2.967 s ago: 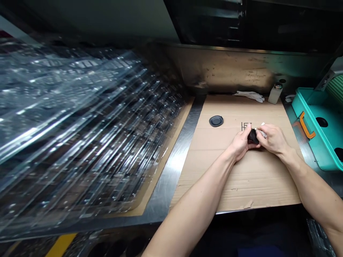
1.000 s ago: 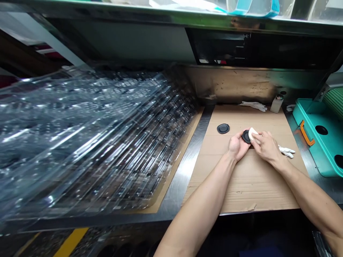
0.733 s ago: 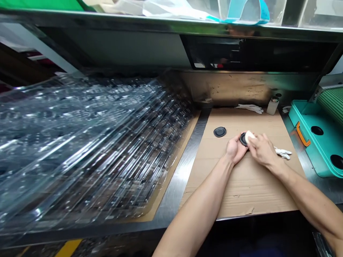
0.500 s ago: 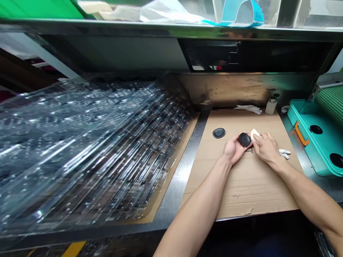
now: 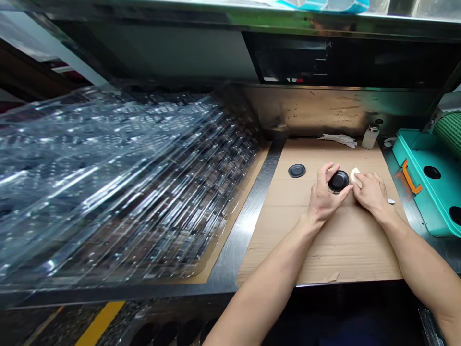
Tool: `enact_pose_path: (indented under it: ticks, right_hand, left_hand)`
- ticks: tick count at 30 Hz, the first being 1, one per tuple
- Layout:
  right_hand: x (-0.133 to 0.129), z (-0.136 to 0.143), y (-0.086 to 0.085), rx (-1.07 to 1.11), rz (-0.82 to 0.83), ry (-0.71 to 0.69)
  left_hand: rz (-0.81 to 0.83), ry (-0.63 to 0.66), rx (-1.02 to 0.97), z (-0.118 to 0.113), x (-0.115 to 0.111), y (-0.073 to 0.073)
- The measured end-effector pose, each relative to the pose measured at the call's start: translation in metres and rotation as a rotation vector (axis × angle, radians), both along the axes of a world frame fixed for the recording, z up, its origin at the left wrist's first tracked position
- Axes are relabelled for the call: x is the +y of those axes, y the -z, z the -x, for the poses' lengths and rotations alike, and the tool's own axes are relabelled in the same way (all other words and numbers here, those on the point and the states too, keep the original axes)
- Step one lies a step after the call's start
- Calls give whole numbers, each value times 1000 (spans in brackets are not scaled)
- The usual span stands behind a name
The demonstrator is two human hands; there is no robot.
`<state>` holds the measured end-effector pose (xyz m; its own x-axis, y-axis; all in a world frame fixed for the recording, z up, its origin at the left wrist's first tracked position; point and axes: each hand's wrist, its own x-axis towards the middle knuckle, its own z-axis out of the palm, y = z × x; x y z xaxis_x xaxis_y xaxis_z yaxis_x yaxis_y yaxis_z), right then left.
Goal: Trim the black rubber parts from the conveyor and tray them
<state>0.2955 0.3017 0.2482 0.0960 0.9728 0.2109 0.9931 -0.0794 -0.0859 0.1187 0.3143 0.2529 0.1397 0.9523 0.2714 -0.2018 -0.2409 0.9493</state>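
My left hand grips a round black dished part by its rim, thumb and fingers on opposite sides. Close on its right, my right hand pinches a white pad, perhaps a sponge or folded cloth. Whether the pad touches the black part I cannot tell. A second black part of similar shape lies on the cardboard sheet, left of my hands. Part of a white glove shows behind my right wrist.
Stacked clear plastic trays fill the left side. At the back stand a small bottle and a white glove. A teal bin with an orange handle holds black parts at the right. A metal shelf spans overhead.
My left hand has turned from palm-up under the black part to gripping its rim. The white pad has stayed close beside it in my right hand. The view has tipped downward.
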Motion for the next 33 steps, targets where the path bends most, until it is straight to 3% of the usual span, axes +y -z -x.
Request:
enact_pose_path:
  ticks: [12,22,29,33]
  right_hand:
    - [5,-6,11,14,-7,-31]
    - [8,-7,11,21,-30,-42]
    - [9,-7,12,16,-7,-42]
    - [8,-6,10,1,21,-34]
  left_hand:
    - [52,25,8,-2,-2,-6]
    - [32,76,79,-1,4,1]
    - [-67,81,160,-1,1,2]
    - [-160,20,272,-1,9,15]
